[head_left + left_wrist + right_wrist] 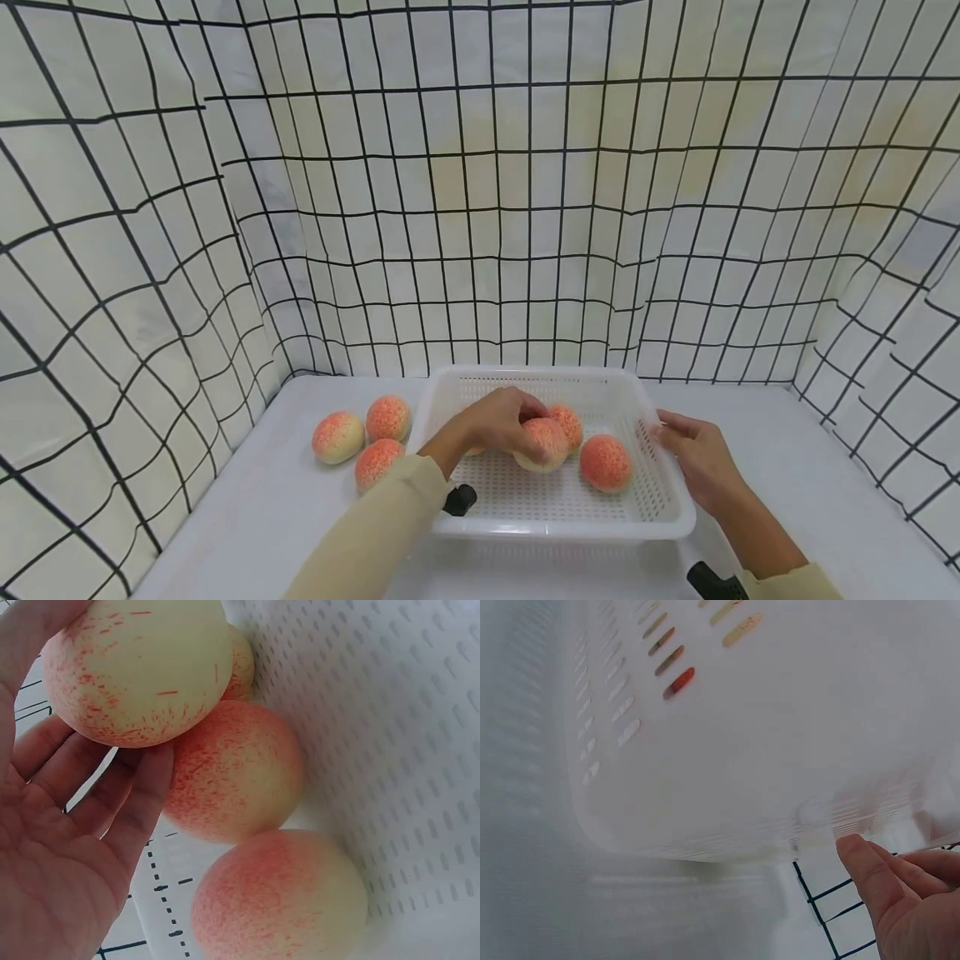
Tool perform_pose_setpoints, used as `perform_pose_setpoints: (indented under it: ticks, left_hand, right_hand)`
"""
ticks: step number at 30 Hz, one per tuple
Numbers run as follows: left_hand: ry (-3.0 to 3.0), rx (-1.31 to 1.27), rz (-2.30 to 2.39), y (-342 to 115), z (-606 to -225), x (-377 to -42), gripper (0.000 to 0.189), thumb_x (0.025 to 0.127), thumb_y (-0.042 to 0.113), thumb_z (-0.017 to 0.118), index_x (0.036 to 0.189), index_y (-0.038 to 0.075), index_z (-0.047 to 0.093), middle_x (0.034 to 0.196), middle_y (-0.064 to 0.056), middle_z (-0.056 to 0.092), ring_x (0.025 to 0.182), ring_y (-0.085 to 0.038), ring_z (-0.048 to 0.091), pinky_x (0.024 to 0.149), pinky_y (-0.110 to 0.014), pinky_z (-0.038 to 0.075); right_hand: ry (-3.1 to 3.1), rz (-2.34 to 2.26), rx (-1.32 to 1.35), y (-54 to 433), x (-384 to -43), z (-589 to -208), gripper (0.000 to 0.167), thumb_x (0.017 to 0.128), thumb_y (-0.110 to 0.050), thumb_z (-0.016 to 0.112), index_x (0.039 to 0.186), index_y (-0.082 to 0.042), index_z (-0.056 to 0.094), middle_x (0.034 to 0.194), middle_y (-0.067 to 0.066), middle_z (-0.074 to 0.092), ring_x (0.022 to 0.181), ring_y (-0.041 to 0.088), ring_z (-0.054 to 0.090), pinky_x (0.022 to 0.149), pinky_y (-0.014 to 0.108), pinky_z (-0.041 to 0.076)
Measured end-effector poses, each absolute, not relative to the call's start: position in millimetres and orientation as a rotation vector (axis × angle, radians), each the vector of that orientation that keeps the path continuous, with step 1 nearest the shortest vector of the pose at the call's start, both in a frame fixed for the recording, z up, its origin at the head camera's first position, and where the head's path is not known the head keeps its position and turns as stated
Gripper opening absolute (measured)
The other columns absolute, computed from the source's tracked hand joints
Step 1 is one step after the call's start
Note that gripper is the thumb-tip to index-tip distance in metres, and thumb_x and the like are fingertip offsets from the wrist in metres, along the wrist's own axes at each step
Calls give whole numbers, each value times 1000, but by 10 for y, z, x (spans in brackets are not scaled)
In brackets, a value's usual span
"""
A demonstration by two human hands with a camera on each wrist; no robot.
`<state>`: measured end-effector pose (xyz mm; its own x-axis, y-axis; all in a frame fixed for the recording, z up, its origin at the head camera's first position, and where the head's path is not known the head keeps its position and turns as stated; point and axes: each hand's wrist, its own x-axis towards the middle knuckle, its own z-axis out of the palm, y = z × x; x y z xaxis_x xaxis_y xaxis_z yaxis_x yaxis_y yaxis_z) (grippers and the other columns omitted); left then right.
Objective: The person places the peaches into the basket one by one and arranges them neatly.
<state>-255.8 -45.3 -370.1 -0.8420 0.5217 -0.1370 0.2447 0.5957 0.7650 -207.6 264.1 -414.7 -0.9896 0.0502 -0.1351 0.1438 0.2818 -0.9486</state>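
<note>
My left hand is over the white plastic basket and grips a pale peach with red speckles. In the left wrist view, fingers and thumb curl round this peach. Close by in the basket are a redder peach and a peach partly behind the held one; another is mostly hidden by my left wrist. My right hand holds the basket's right rim. The right wrist view shows its fingertips at the translucent edge, with pinkish shapes showing through the plastic.
Left of the basket, on the white tabletop, lie three more peaches: a yellowish one, one behind and one near my left sleeve. Black wire mesh over white sheeting encloses the back and sides.
</note>
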Motion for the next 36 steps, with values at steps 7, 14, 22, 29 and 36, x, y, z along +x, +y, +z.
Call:
perform_pose_setpoints:
  ticks: [7, 14, 22, 29, 36]
  left_hand:
    - [2578, 680, 932, -379, -3735, -2581, 55, 73, 24, 93, 124, 20, 75, 119, 8, 74, 104, -9, 62, 97, -33, 54]
    - [2613, 746, 803, -327, -3759, -2588, 44, 73, 23, 92, 115, 25, 77, 103, 14, 72, 96, -7, 60, 89, -26, 51]
    - [2714, 875, 550, -278, -3781, -2584, 41, 71, 26, 95, 109, 29, 79, 97, 14, 70, 94, -6, 50, 82, -22, 46]
    - [2756, 801, 407, -262, -3754, -2534, 49, 75, 33, 95, 119, 29, 75, 106, 11, 66, 104, -9, 47, 88, -26, 49]
    - [2746, 773, 518, -343, -3673, -2513, 48, 76, 29, 93, 120, 28, 75, 101, 3, 66, 102, -12, 48, 82, -27, 49]
  right_hand:
    - [2453, -1826, 177, 2642, -2070, -4142, 60, 109, -31, 54, 160, -4, 37, 157, 27, 47, 114, 23, 72, 92, 40, 63]
    - [2441, -1827, 178, 2644, -2048, -4146, 59, 110, -30, 54, 161, -5, 36, 158, 27, 46, 115, 23, 72, 92, 40, 63]
    - [2442, -1826, 170, 2642, -2052, -4149, 61, 110, -34, 53, 162, -8, 35, 158, 26, 46, 115, 24, 72, 91, 41, 63]
    - [2442, -1820, 178, 2633, -2060, -4160, 61, 110, -32, 52, 162, -6, 34, 160, 27, 44, 119, 25, 70, 93, 41, 62]
    - [2453, -1814, 169, 2646, -2054, -4143, 60, 110, -32, 53, 162, -7, 34, 160, 26, 44, 118, 25, 71, 93, 41, 63]
